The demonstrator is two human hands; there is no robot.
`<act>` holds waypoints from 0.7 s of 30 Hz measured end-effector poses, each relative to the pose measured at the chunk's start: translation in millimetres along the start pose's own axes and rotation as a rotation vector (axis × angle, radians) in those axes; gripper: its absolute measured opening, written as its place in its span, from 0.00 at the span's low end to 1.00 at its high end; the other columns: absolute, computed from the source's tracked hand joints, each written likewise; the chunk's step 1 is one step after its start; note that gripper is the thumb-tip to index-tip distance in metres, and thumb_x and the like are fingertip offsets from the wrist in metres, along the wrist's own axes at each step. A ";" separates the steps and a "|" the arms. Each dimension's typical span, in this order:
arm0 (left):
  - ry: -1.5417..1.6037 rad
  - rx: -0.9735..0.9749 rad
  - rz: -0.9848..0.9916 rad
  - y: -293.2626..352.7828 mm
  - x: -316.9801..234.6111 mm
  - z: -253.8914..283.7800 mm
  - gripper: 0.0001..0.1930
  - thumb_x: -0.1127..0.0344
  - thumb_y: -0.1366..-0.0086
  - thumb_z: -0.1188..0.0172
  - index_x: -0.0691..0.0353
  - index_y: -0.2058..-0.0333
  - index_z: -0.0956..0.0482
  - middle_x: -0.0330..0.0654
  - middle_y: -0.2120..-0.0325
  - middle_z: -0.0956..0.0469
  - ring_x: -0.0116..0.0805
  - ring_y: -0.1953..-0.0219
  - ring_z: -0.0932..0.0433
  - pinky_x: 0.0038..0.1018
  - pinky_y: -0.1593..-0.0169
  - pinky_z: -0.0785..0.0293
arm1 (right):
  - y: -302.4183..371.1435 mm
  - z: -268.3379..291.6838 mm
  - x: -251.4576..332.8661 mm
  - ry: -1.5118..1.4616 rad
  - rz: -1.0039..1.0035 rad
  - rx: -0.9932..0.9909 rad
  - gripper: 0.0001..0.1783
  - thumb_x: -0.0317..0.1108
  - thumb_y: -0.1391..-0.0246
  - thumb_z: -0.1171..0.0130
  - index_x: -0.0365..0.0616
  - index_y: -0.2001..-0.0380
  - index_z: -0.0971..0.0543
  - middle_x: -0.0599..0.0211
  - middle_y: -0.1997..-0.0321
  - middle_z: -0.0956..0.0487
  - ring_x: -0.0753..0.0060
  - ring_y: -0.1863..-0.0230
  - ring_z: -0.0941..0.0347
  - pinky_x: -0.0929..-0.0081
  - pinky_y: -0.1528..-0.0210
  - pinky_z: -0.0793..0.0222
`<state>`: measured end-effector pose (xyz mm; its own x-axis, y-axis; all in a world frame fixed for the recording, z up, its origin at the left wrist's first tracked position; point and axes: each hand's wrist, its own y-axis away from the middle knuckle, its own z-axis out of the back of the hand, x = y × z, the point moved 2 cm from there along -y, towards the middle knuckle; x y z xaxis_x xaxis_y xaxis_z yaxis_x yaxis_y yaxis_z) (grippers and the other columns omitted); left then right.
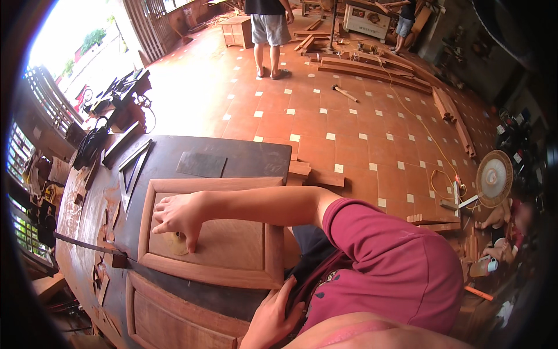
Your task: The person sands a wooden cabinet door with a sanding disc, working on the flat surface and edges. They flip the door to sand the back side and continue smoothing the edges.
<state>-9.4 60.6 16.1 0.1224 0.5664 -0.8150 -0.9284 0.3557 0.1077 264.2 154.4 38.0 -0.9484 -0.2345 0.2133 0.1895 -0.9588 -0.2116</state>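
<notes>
The right hand (183,214) lies palm down, fingers spread and half bent, over one thin yellowish round disc (179,246) with a dark centre; the thumb, well apart from the fingers, touches the disc, but whether the hand grasps it or merely presses on it I cannot tell. Disc and hand are on one framed reddish-brown wooden panel (238,244). Nearer the body than that hand is the left hand (273,314), loosely open, just beside the panel's near corner. Two framed panels are countable: this one and a second framed wooden panel (174,317) nearer the body. Beyond the right hand are one dark rectangular sheet (200,164) and, farther left, one pale triangular frame (136,154), both on the dark tabletop (256,154).
</notes>
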 end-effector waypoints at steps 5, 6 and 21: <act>0.010 -0.031 0.000 1.4 -1.4 0.0 0.38 0.59 0.35 0.31 0.67 0.31 0.35 0.53 0.41 0.20 0.56 0.41 0.21 0.41 0.39 0.24 | -1.5 1.9 2.5 -0.008 -0.026 0.041 0.53 0.61 0.64 0.20 0.35 0.40 0.23 0.49 0.42 0.24 0.47 0.35 0.33 0.56 0.31 0.38; 0.010 -0.035 -0.011 1.1 -1.0 -0.5 0.38 0.59 0.35 0.31 0.67 0.31 0.35 0.53 0.41 0.20 0.56 0.41 0.21 0.41 0.39 0.24 | -0.2 2.8 3.0 -0.011 -0.039 0.048 0.52 0.60 0.64 0.20 0.35 0.41 0.22 0.49 0.42 0.24 0.47 0.35 0.33 0.55 0.31 0.37; -0.010 0.009 0.001 1.1 -0.5 -0.1 0.36 0.60 0.32 0.33 0.68 0.31 0.36 0.56 0.40 0.22 0.57 0.38 0.23 0.42 0.36 0.27 | -1.5 6.9 -1.6 0.039 -0.141 0.099 0.54 0.72 0.68 0.22 0.35 0.49 0.16 0.48 0.39 0.25 0.51 0.34 0.32 0.57 0.31 0.39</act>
<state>-10.5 60.7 16.6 0.1248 0.5744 -0.8090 -0.9254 0.3615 0.1139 267.2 155.1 44.6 -0.9762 -0.0917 0.1965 0.0758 -0.9933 -0.0869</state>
